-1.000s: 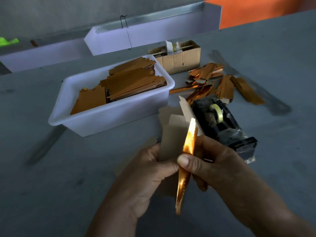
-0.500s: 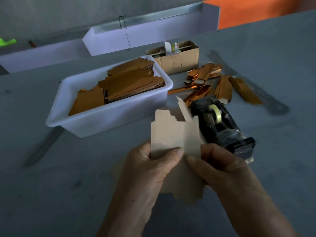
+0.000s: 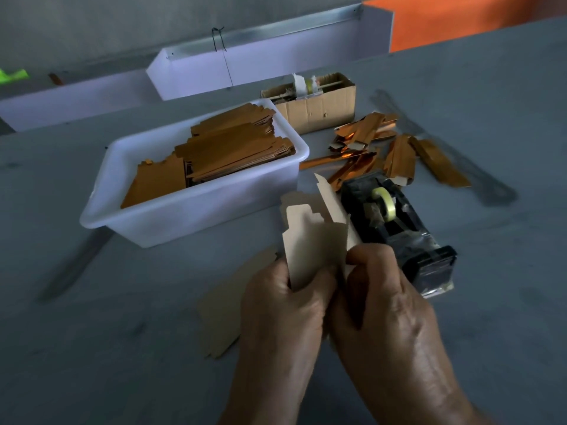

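Nearest, the left hand (image 3: 288, 305) and right hand (image 3: 386, 302) sit side by side, fingers and thumbs curled tight round the lower end of a folded card blank (image 3: 313, 240). It sticks up out of both grips, just left of the tape dispenser (image 3: 395, 228). Its facing side is dull beige, with stepped tabs on top. Left of the dispenser, a white tub (image 3: 196, 216) holds stacked orange-gold blanks (image 3: 233, 151). Beyond the dispenser, a corrugated box (image 3: 322, 108) holds small rolls.

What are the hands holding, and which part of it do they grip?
Both hold a folded tan card box blank at its lower end: the left hand grips the left side, the right hand the right side. Its flapped top sticks up.
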### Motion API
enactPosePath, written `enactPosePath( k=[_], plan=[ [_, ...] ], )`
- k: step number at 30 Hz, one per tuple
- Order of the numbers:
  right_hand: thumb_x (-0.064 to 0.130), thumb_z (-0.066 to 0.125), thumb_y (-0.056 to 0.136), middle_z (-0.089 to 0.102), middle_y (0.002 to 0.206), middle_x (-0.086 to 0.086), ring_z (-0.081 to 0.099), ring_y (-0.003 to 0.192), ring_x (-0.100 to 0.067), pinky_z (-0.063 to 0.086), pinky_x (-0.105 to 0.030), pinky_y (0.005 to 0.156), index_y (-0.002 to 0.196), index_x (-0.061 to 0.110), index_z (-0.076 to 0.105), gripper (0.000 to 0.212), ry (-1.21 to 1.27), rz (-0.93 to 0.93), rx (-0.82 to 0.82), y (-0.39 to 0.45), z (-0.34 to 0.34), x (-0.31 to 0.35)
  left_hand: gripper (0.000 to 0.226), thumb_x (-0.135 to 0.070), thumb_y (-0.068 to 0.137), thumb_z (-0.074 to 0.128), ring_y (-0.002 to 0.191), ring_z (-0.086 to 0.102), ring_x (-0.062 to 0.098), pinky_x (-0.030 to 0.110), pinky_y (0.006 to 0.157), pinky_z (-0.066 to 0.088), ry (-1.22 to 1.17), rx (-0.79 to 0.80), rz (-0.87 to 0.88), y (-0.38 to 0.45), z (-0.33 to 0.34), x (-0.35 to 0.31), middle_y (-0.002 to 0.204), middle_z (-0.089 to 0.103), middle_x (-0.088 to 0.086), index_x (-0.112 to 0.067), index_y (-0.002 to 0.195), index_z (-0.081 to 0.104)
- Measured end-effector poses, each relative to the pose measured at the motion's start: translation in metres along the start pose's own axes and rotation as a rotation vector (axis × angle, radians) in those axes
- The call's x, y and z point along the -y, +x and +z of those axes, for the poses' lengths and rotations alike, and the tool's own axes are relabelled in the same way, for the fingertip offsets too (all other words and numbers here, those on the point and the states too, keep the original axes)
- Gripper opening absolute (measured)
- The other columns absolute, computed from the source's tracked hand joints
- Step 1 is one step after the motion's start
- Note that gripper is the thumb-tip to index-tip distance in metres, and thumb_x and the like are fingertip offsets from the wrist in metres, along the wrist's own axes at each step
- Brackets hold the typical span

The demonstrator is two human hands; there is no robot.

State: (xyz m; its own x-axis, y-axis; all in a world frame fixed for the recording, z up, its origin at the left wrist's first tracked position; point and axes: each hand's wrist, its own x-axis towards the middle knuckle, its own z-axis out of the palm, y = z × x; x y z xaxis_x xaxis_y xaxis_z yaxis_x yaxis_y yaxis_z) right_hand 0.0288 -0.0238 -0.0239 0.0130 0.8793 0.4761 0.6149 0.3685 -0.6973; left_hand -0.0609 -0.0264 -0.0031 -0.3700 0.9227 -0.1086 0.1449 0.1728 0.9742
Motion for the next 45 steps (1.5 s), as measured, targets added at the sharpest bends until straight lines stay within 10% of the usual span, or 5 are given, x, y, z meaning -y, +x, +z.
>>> enactPosePath(
  k=[9, 12, 22, 33, 45],
  plan=[
    [0.029, 0.071, 0.075, 0.06, 0.073, 0.017, 0.057, 0.065, 0.004, 0.037, 0.002, 0.057, 0.104, 0.035, 0.042, 0.041, 0.157, -0.009, 0.238, 0.0, -0.015, 0.0, 0.03, -0.05, 0.074, 0.063, 0.079, 0.071, 0.014, 0.038, 0.076, 0.056, 0.049, 0.321, 0.054, 0.0, -0.02, -0.006, 0.08, 0.075, 0.001, -0.024, 0.086, 0.073],
    [0.025, 0.063, 0.077, 0.063, 0.073, 0.015, 0.06, 0.067, 0.004, 0.043, -0.004, 0.058, 0.101, 0.037, 0.048, 0.031, 0.192, -0.001, 0.299, 0.004, -0.021, 0.002, 0.011, -0.025, 0.086, 0.069, 0.062, 0.066, 0.004, 0.016, 0.055, 0.049, -0.033, 0.292, 0.039, 0.005, -0.024, -0.004, 0.067, 0.072, -0.004, -0.021, 0.079, 0.076],
    [0.048, 0.064, 0.054, 0.07, 0.076, -0.009, 0.066, 0.076, -0.025, 0.056, -0.04, 0.075, 0.077, 0.026, 0.073, 0.033, 0.794, 0.561, 0.462, 0.025, -0.031, -0.004, 0.026, -0.031, 0.07, 0.072, 0.084, 0.072, 0.015, 0.029, 0.073, 0.056, 0.022, 0.477, 0.004, 0.016, -0.039, -0.012, 0.087, 0.076, 0.002, -0.021, 0.094, 0.073],
    [0.047, 0.063, 0.065, 0.067, 0.074, -0.007, 0.064, 0.067, -0.017, 0.055, -0.027, 0.065, 0.077, 0.016, 0.072, 0.035, 0.994, 0.624, 0.513, 0.027, -0.029, -0.009, 0.024, -0.032, 0.069, 0.075, 0.082, 0.072, 0.011, 0.019, 0.069, 0.053, -0.002, 0.494, 0.004, 0.005, -0.037, -0.001, 0.087, 0.076, -0.002, -0.029, 0.093, 0.072],
    [0.051, 0.066, 0.054, 0.065, 0.064, 0.0, 0.063, 0.057, -0.015, 0.05, -0.024, 0.047, 0.069, 0.021, 0.065, 0.033, 0.742, 0.574, 0.15, 0.025, -0.017, -0.001, 0.042, -0.036, 0.056, 0.082, 0.082, 0.074, 0.015, 0.023, 0.064, 0.054, -0.094, 0.53, -0.124, -0.011, -0.027, 0.005, 0.09, 0.077, -0.002, -0.031, 0.095, 0.067]
  ],
)
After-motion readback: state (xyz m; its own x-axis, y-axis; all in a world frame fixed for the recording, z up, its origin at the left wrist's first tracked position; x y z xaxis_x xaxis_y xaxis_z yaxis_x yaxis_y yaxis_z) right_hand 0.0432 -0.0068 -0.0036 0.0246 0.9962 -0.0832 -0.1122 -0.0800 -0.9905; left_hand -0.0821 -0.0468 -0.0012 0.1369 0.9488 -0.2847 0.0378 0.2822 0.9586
